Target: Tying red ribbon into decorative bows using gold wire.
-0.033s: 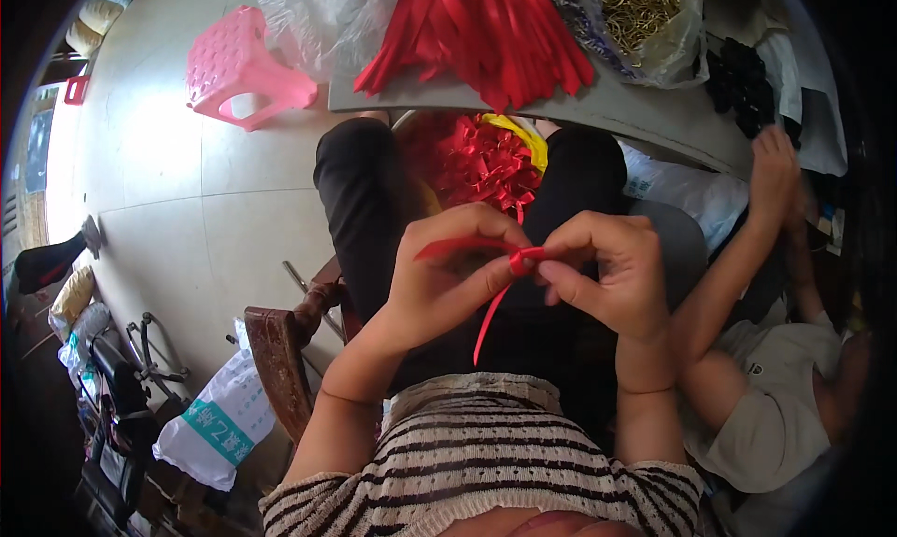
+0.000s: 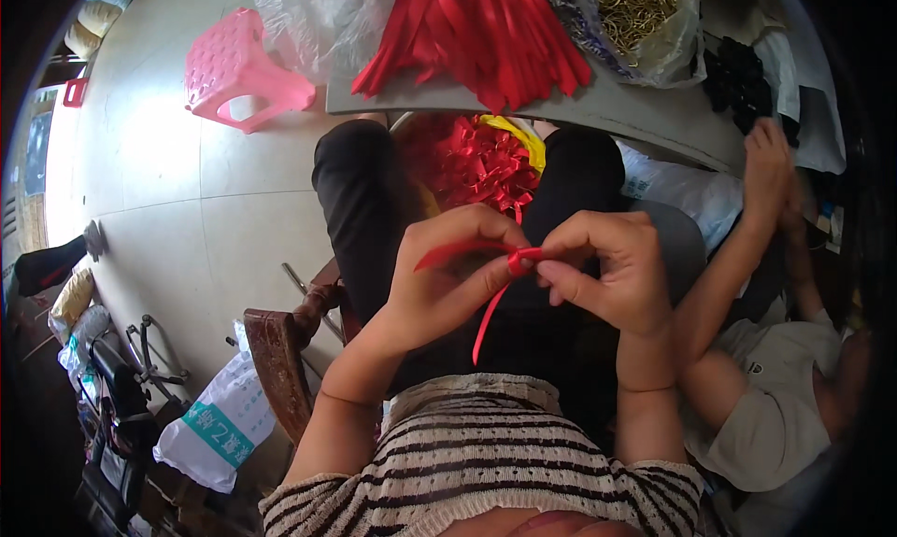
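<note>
Above my lap, my left hand [image 2: 448, 271] pinches a red ribbon [image 2: 488, 322] between thumb and fingertips. Opposite it, my right hand [image 2: 605, 271] grips the same ribbon, thumb against forefinger. A small loop or knot shows between the two hands. One ribbon tail lies across my left fingers and another hangs down below the thumb. Beyond my hands, between my knees, a container holds a heap of tied red ribbon bows [image 2: 481, 163], with a yellow bag edge [image 2: 528, 140] at its right.
On the grey table [image 2: 645, 117] ahead lie a bundle of long red ribbons [image 2: 476, 42] and a clear bag of gold-coloured metal pieces [image 2: 635, 19]. A pink stool [image 2: 238, 70] stands at the left. At the right, a co-worker's hand [image 2: 768, 159] is near black items [image 2: 738, 84].
</note>
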Demonstrator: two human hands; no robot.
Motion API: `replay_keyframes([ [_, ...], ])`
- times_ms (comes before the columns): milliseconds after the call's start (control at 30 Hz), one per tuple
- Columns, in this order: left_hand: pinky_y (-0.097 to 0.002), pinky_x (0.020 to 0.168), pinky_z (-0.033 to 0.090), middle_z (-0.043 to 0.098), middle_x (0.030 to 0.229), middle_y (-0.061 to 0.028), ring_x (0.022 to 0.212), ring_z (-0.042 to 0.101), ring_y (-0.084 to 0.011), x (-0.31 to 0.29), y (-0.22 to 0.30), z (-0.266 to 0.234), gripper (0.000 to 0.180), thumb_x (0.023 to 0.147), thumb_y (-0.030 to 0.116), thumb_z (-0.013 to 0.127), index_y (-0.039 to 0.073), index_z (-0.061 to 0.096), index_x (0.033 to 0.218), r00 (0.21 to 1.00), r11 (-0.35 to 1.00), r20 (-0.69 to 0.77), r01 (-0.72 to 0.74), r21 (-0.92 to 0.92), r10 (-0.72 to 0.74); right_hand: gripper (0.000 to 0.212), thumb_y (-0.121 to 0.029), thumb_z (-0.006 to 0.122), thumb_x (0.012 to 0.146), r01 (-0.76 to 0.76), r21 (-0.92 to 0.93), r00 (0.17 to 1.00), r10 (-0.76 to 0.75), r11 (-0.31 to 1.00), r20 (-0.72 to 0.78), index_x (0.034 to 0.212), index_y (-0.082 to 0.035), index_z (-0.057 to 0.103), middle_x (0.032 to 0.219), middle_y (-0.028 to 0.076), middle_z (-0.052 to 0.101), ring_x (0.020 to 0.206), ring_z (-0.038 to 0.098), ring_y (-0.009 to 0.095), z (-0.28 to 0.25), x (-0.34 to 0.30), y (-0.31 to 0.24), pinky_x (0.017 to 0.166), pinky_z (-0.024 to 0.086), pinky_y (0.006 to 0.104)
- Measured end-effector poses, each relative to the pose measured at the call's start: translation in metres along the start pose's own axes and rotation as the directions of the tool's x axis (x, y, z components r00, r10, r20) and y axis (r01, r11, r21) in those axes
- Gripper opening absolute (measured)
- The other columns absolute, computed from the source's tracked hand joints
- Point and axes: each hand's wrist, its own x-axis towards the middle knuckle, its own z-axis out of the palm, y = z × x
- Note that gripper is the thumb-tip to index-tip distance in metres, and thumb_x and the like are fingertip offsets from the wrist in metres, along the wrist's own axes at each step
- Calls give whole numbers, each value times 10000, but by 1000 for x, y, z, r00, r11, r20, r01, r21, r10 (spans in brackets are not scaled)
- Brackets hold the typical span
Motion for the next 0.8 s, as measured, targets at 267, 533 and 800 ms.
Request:
replay_keyframes([
  [267, -218, 654, 441, 581, 800, -53, 724, 545, -96, -1, -3, -1, 79, 819, -10, 627, -32, 579, 877, 1000, 1000, 7, -10, 17, 9, 142, -114, 663, 783, -170, -770, 770, -404, 615, -493, 881, -14, 638, 711, 53, 605, 606, 587, 142, -90, 76, 37, 555, 456, 256],
  [533, -265, 676, 462, 571, 904, -100, 738, 583, -173, 22, 6, 1, 180, 726, -79, 635, -1, 581, 879, 957, 893, 44, -283, 350, 286, 83, -32, 631, 709, -8, -849, 782, -526, 528, -334, 742, -29, 555, 758, 81, 560, 672, 592, 221, -69, 59, -9, 609, 465, 288],
  [800, -307, 722, 472, 586, 930, -103, 841, 601, -232, 36, 7, 4, 174, 706, -56, 643, -1, 589, 862, 965, 945, 230, -184, 272, 122, 132, 29, 591, 631, 255, -488, 965, -249, 835, 78, 713, -28, 505, 823, 94, 515, 749, 542, 212, -33, 28, -14, 611, 444, 286],
])
